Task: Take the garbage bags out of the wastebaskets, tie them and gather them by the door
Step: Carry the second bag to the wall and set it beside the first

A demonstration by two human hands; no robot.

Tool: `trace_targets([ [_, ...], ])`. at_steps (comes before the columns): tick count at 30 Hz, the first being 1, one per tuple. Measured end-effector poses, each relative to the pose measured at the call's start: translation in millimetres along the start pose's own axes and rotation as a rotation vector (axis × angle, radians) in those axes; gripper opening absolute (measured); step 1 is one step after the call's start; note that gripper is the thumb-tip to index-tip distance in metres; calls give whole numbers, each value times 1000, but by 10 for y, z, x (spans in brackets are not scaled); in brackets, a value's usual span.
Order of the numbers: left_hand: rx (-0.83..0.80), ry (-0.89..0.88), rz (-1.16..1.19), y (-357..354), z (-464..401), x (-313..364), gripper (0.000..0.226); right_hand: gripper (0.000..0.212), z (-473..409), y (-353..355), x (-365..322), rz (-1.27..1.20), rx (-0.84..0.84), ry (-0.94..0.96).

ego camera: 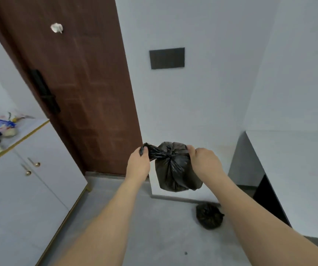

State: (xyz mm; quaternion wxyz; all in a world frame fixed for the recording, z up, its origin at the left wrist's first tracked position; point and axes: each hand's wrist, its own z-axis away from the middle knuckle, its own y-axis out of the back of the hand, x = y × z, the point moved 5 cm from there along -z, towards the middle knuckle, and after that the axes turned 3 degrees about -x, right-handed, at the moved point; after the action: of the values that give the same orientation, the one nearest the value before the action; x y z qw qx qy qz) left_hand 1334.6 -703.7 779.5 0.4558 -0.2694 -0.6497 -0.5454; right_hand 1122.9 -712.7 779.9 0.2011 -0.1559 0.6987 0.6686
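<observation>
Both arms extend forward, and between them a black garbage bag (175, 169) hangs in the air in front of a white wall (202, 104), clear of the grey floor (154, 237). The left hand (138, 163) pinches a twisted tail of the bag's plastic, drawn out to the left of the knot at the bag's top. The right hand (205, 160) grips the plastic on the opposite, right side of the bag's top, its fingers curled round the material. The gathered plastic converges at a knot between the two hands. A second black garbage bag (209, 215), already tied, lies on the floor below and to the right of the held one, near the base of the wall. A brown door (89, 96) stands to the left of the wall, with a black lock unit (45, 91) on its left edge. A white cabinet (29, 179) with two brass knobs stands at left; assorted items on its top are too blurred to identify.
</observation>
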Motion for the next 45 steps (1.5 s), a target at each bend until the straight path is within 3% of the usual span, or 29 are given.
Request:
trace_targets([
  [2,-60,5,7,-223,-153,-22,31,49,-151,-37,187,27,1,-26],
  [8,-219,76,109,-644,-779,-294,29,31,-684,-288,395,-227,-11,-147],
  [9,-238,98,151,-688,-893,-358,28,41,-800,-361,378,-190,-32,-134],
  [12,-261,212,260,-831,-1249,-637,34,55,-1098,-658,353,-205,-82,-173],
  [16,-268,425,373,-1131,-1585,-1095,29,54,-1396,-1186,479,-222,-184,-231],
  [19,-283,598,413,-1461,-1749,-1391,41,53,-1643,-1630,700,-264,-301,-314],
  [22,-287,664,377,-1867,-1964,-1749,36,53,-1869,-2165,1085,-370,-388,-409],
  [25,-310,679,270,-2409,-2223,-2393,26,56,-2198,-2897,1658,-411,-432,-480],
  [29,-403,784,149,-3352,-2530,-3777,30,54,-2564,-4274,2614,-387,-453,-575],
  [37,-472,874,198,-5362,-2877,-6259,14,56,-2892,-6917,4396,-343,-435,-701],
  [41,-522,828,164,-5971,-3006,-6896,19,52,-3065,-7611,4868,-351,-416,-720],
  [45,-603,763,109,-6171,-3094,-6987,10,43,-3159,-7730,4999,-351,-381,-739],
])
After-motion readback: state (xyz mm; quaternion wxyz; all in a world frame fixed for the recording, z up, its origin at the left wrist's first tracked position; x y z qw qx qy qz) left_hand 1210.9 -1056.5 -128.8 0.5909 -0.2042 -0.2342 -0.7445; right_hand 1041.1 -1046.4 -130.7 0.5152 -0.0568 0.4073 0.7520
